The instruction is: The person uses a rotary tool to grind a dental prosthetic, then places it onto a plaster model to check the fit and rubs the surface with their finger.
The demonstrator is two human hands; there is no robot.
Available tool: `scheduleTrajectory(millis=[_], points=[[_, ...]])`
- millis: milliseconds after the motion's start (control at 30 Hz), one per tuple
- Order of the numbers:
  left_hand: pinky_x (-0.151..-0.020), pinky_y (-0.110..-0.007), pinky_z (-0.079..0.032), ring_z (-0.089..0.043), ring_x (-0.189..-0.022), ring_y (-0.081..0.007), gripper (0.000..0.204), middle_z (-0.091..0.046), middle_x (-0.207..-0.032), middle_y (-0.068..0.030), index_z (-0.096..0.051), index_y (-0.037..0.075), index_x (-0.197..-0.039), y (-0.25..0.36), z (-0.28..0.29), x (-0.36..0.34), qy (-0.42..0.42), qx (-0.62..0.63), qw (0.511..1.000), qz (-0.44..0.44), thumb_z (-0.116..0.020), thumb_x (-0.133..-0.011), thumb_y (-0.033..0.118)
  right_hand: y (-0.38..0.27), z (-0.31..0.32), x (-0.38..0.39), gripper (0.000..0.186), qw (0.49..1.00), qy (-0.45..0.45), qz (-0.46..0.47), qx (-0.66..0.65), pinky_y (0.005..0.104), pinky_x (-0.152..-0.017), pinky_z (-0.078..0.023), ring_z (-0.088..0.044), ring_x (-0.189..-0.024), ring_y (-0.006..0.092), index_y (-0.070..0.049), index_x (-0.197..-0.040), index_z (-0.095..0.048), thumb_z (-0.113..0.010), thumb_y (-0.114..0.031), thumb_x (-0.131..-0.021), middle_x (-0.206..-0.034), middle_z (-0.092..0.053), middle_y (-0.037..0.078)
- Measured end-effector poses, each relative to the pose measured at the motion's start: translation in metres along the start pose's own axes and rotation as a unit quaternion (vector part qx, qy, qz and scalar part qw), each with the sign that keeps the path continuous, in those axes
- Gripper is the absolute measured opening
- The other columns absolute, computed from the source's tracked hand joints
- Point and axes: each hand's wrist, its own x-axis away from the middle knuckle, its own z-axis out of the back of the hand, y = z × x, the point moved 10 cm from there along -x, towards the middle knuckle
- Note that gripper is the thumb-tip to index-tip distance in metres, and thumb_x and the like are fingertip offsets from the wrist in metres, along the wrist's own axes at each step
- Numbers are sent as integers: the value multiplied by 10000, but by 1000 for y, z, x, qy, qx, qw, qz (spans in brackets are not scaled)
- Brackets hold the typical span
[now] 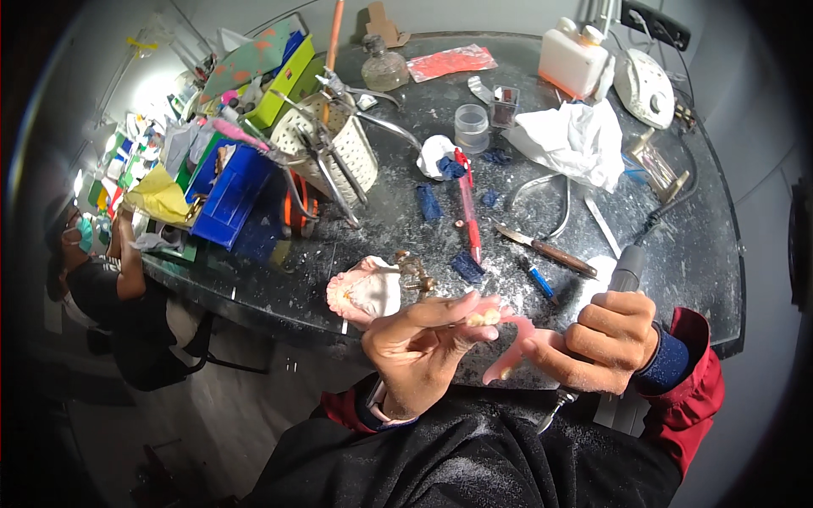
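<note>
A pink denture piece with cream teeth (517, 339) is pinched between the fingers of my left hand (423, 347), above the dusty front edge of the dark bench. My right hand (597, 343) is wrapped round a dark rotary handpiece (627, 267), whose metal tip (555, 410) points downward below the fingers; my right thumb appears to touch the denture. Just beyond my left hand rests a pink-and-white dental cast (362, 288) beside a small brass-coloured metal frame (415, 273). A wooden-handled knife (559, 254) and a small blue pen-like item (539, 279) lie beyond my right hand.
On the bench (254, 290): a perforated basket of pliers (339, 169), blue bins (222, 203), a red pen (470, 220), a clear cup (471, 127), crumpled tissue (572, 140), a white container (572, 63) and a white control box (644, 89). A masked person (114, 296) sits at far left.
</note>
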Motion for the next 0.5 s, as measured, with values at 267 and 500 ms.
scheduleTrajectory(millis=[267, 500], points=[[-554, -207, -520, -670, -708, -131, 285, -683, -832, -120, -654, -14, -987, 21, 4, 0, 35, -108, 992, -46, -723, -713, -48, -1, -5, 0, 347, 998, -61, 12, 16, 224, -413, -178, -295, -407, 55, -134, -999, -629, -711, -75, -667, -510, -307, -76], [-696, -293, -581, -670, -826, -271, 208, -673, -821, -172, -640, -52, -957, 25, 9, 5, -10, -116, 991, -67, -662, -752, -82, 19, -11, -11, 530, 982, -145, -114, -32, 218, -384, -246, -358, -383, 55, -5, -989, -619, -772, -385, -654, -474, -356, -70]])
